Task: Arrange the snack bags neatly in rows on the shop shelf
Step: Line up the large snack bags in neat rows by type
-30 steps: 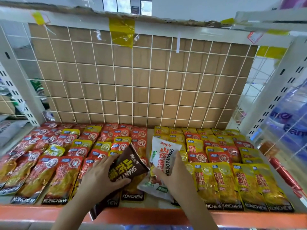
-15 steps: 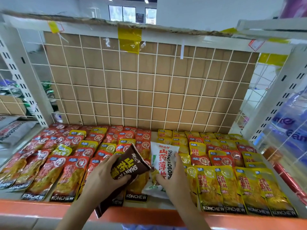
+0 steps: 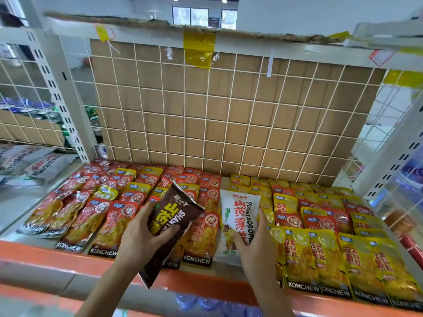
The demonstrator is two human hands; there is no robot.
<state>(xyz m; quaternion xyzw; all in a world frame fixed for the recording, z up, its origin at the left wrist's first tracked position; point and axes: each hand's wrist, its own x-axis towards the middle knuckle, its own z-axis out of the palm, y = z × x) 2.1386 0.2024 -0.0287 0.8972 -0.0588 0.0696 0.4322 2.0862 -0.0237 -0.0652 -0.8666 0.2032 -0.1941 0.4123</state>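
Shop shelving fills the head view: a white wire grid backed by cardboard stands behind the shelf, whose orange front lip runs along the bottom. Red snack bags are laid in overlapping rows on the left half and yellow snack bags on the right, with a narrow gap left between them. A brown bag is held above the red rows by the left hand — fingers curled round its middle, thumb across the printed front, its lower end hanging past the lip. A white bag is set in the gap and gripped low on its right side by the right hand, thumb on the face and the other digits wrapped round the edge. Both packs are judged light, puffy and crinkly, with slick film that can slide in a loose grip — a hold at the side edges or the sealed top seam is advised, since the contents may be crushed if the middle is squeezed.
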